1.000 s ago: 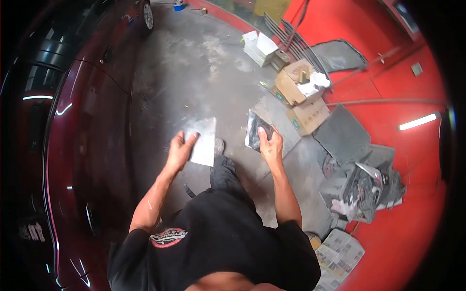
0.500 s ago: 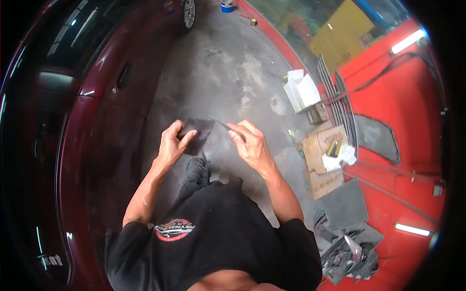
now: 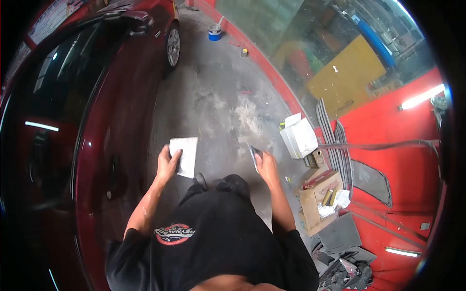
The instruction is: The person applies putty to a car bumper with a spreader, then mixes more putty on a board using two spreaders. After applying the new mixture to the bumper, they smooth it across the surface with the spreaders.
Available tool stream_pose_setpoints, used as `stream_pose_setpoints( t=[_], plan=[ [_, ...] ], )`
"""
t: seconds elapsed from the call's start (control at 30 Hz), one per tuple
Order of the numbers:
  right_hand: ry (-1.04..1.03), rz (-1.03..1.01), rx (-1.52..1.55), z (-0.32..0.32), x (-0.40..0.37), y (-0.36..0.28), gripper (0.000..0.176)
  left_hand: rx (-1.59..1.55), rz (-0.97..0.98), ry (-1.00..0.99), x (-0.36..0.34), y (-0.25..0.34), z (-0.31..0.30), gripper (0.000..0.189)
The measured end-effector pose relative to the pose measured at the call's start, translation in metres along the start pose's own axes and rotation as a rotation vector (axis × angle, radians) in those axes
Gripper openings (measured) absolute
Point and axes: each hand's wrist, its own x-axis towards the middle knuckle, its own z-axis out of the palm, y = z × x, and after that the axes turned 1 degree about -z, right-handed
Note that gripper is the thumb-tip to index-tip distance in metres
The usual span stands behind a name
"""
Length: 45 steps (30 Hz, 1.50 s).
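A dark red car [image 3: 97,121] fills the left side, above a grey concrete floor [image 3: 218,97]. The car is nearer the left hand [image 3: 167,165], which is closed on the lower corner of a pale sheet [image 3: 184,155]. The sheet faces up, long axis pointing away from the body. Well apart from it, the right hand [image 3: 266,167] pinches a dark sheet [image 3: 253,154], seen almost edge-on. A white box [image 3: 301,138] lies beyond on the right.

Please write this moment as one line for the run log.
left hand: holds pale sheet | right hand: holds dark sheet, edge-on | beside: dark red car
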Motion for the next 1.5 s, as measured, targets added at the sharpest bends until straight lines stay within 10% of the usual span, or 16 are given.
stream_pose_setpoints(
  t=[0.13,0.5,0.63,0.77,0.87,1.07,1.27,1.5],
  plan=[
    [0.119,0.254,0.087,0.021,0.036,0.031,0.028,-0.831,-0.73,-0.19,0.054,-0.05,0.043,0.032],
    [0.067,-0.462,0.174,0.003,0.357,-0.04,0.036,-0.089,0.377,0.012,0.309,0.189,0.161,0.02],
    [0.0,-0.126,0.171,-0.017,0.451,-0.002,0.032,0.138,0.723,0.088,0.391,0.218,0.147,0.023],
    [-0.218,-0.564,0.281,-0.041,0.529,-0.021,0.032,0.415,0.873,-0.031,0.465,0.238,0.132,0.033],
    [-0.24,-0.425,-0.35,-0.023,0.603,0.004,0.038,0.509,0.938,-0.129,0.518,0.239,0.116,0.029],
    [-0.17,-0.359,0.397,-0.006,0.7,-0.049,0.02,0.611,0.788,-0.233,0.631,0.23,0.124,0.016],
    [-0.276,-0.603,-0.028,0.013,0.789,-0.093,0.045,0.666,0.71,-0.156,0.746,0.254,0.139,0.012],
    [-0.358,-0.555,-0.151,0.033,0.869,-0.118,0.029,0.669,0.675,-0.166,0.821,0.259,0.124,0.016]
  ],
)
